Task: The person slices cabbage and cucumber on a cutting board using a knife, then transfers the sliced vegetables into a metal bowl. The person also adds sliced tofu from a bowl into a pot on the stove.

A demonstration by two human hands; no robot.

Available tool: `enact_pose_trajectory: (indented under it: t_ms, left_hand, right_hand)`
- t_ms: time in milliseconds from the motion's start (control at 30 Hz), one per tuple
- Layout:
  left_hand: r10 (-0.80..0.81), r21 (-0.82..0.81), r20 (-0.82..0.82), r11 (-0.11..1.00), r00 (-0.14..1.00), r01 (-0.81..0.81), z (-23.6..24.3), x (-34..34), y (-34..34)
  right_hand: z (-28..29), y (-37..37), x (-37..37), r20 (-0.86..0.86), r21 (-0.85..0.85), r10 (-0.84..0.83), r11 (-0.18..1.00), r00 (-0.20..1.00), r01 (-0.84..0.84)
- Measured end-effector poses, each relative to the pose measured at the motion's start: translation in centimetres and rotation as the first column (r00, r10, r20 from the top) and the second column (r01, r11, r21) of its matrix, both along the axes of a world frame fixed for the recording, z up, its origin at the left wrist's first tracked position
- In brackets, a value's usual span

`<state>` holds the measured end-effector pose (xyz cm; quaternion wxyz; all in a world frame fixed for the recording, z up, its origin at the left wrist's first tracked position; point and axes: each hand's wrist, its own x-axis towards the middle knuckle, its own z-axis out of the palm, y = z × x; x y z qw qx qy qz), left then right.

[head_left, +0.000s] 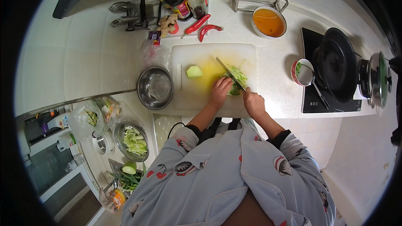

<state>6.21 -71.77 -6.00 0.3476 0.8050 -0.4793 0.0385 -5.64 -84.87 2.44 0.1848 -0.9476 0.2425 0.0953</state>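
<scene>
My right hand (253, 103) is closed round the handle of a kitchen knife (226, 69). The blade slants up and left across pale green vegetable shreds (238, 74) on a white cutting board (233, 49). Beside the blade, my left hand (220, 91) rests with curled fingers on a piece of the same green vegetable, mostly hidden under the fingers and knife. A chunk of pale green vegetable (194, 72) lies apart on the board's left half. Yellowish wetness or staining shows on the board's middle.
A steel bowl (144, 88) stands left of the board. Farther left is a basin of green shreds (135, 141). Red chillies (210, 29), ginger (168, 24) and sauce bottles (180, 3) stand behind. To the right are a bowl of orange liquid (269, 21), a small bowl (297, 74) and a black wok (336, 65).
</scene>
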Motion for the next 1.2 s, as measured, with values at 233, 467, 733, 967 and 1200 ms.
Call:
enact_pose_trajectory:
  t_ms: [233, 467, 733, 967, 1200]
  left_hand:
    - [-0.014, -0.002, -0.033, 1.0, 0.999, 0.013, 0.6, 0.0, -0.1]
    - [-0.012, 0.008, -0.016, 1.0, 1.0, 0.012, 0.3, 0.1, 0.0]
    - [-0.015, -0.006, -0.057, 1.0, 0.998, 0.014, 0.6, -0.1, 0.0]
    - [0.017, -0.039, -0.027, 0.999, 0.999, -0.018, 0.5, -0.1, 0.0]
    - [0.009, -0.02, -0.088, 1.0, 0.996, -0.011, -0.1, -0.1, 0.1]
  right_hand:
    - [2.9, -0.7, -1.7, 0.034, 0.015, 0.053, 0.998, 0.998, -0.054]
    - [1.7, 0.4, -1.5, -0.02, -0.018, 0.036, 0.999, 0.999, -0.037]
    - [0.4, -0.8, 0.0, 0.118, 0.013, 0.023, 1.0, 0.993, -0.025]
    - [5.3, -0.5, -1.4, -0.046, 0.036, 0.062, 0.998, 0.997, -0.061]
    - [2.6, 0.6, -1.3, -0.102, 0.022, 0.014, 1.0, 0.995, -0.012]
